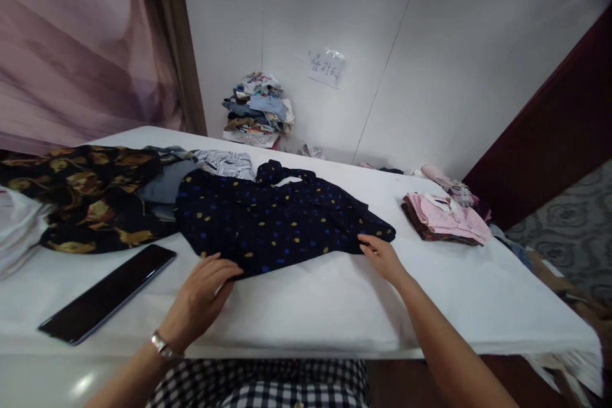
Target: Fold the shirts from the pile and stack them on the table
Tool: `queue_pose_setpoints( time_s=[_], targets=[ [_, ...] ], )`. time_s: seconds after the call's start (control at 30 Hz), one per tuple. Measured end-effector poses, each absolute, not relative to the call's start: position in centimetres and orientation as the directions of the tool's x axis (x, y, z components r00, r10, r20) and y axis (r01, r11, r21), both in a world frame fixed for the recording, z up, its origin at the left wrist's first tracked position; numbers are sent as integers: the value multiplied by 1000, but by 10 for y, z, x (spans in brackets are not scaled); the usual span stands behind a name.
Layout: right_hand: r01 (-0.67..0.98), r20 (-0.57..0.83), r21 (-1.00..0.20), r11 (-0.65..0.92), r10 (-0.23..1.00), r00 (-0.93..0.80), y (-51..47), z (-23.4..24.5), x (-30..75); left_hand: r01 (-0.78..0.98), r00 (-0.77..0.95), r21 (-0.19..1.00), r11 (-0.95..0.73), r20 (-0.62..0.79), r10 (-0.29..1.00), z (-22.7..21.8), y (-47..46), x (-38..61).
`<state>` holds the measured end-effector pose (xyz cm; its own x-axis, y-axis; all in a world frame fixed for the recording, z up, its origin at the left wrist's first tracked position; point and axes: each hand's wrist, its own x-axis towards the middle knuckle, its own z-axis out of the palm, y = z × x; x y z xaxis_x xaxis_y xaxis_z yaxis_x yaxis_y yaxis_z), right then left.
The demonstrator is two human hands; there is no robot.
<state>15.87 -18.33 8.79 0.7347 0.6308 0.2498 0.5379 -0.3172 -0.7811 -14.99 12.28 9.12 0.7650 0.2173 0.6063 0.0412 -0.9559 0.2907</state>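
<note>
A dark navy shirt [268, 220] with blue and yellow spots lies spread on the white table [306, 306], its collar toward the wall. At the shirt's near left corner, my left hand [203, 290] has its fingers over the fabric and its thumb at the edge, closed on it. My right hand [382, 258] pinches the near edge at the right, beside the shirt's pointed right end. A bracelet [165, 345] circles my left wrist.
Left of the shirt lie a large black phone [109, 293], a black and gold patterned garment [95, 197] and a white garment [19, 229]. Folded clothes with a pink one on top [449, 217] sit right. A clothes pile [258, 108] stands by the wall, near a paper sign [326, 68].
</note>
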Motion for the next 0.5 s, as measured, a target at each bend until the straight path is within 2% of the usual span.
queue_pose_setpoints(
  time_s=[0.1,0.2,0.3,0.37,0.5],
  targets=[
    [699,346,-671,-247,730,589,-158,99,149,-24,755,320,-947,627,192,98,108,-164],
    [765,204,-578,-285,857,473,-140,96,144,-88,735,379,-921,649,197,120,95,-172],
    [815,110,-485,-318,902,417,-137,87,141,-83,779,431,-899,591,211,131,92,-178],
    [829,133,-462,-316,899,417,-143,83,142,8,795,479,-878,529,296,128,95,-178],
    [804,193,-515,-297,874,446,-163,89,151,237,696,662,-711,394,600,118,107,-169]
  ],
)
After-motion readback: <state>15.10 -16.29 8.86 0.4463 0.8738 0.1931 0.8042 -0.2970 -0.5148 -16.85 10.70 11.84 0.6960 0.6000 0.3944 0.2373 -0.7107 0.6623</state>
